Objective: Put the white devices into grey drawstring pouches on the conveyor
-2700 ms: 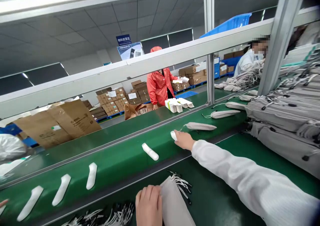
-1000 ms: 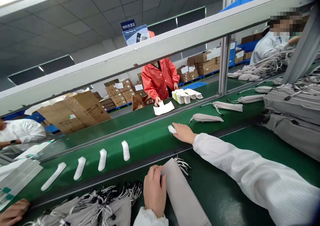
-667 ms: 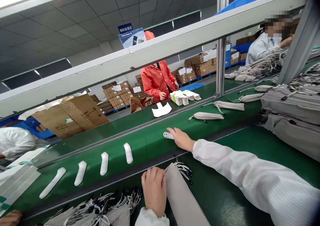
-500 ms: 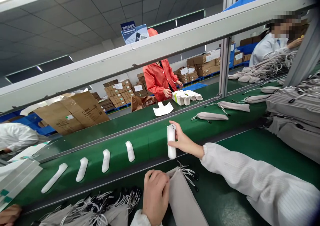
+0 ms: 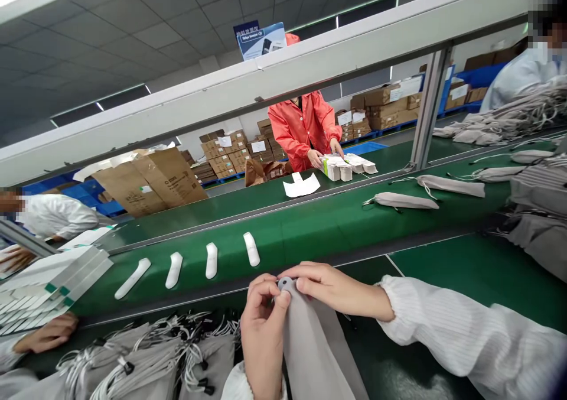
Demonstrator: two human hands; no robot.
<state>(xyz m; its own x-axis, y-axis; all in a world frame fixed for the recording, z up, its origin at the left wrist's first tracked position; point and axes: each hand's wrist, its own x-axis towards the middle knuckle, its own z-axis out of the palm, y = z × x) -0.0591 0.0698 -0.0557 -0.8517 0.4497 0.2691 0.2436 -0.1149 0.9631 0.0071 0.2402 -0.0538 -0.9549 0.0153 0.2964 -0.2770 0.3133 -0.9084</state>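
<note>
A grey drawstring pouch (image 5: 310, 341) hangs between my hands, its mouth at the top. In that mouth shows the rounded end of a white handheld device (image 5: 285, 282) with dark spots; the rest of the device is hidden in the cloth. My left hand (image 5: 264, 329) is closed on the pouch's left edge, thumb and fingers pinching beside the device's end. From the right, my right hand (image 5: 325, 285) is closed at the mouth, fingertips just behind the device's end and thumb on the cloth.
Several white devices (image 5: 211, 261) lie on the green belt (image 5: 301, 234). Filled pouches (image 5: 405, 200) lie farther right. A heap of grey pouches (image 5: 150, 358) is at lower left, near a co-worker's hand (image 5: 51, 332). A person in red (image 5: 301, 128) handles white boxes (image 5: 339, 168) across the belt.
My right hand has brought the white device from above the belt down into the pouch mouth. My left hand has raised the pouch edge slightly. The view has shifted left.
</note>
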